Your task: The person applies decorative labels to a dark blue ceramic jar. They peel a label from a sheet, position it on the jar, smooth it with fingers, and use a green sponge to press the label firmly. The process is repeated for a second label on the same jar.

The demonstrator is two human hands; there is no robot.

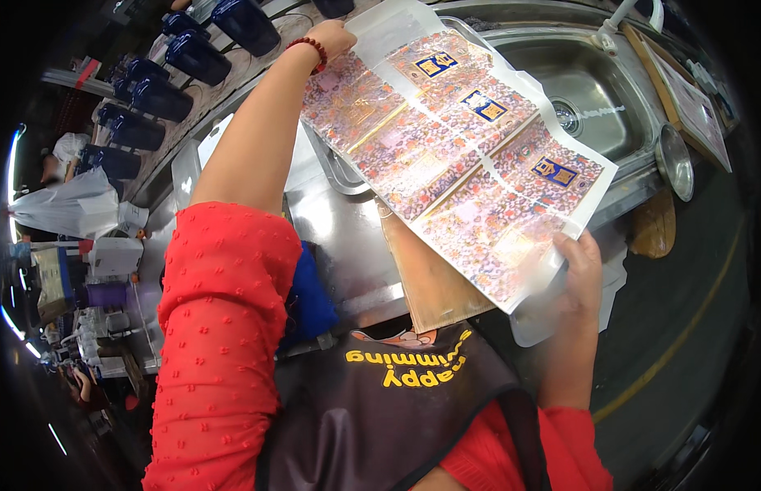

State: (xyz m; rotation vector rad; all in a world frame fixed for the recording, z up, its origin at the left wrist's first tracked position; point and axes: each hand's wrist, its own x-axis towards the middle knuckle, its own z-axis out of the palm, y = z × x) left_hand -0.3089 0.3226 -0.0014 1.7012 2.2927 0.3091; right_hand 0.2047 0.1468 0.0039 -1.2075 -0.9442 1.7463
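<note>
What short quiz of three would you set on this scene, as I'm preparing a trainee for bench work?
1. Which hand has the red bracelet at its wrist?
2. True or false: in the picture, the sink lies to the left of the patterned sheet.
3. Where is the right hand?
A) inside the sink
B) at the sheet's lower-right edge
C) on the tap

Key:
1. The left hand.
2. False; it lies to the right.
3. B
</note>
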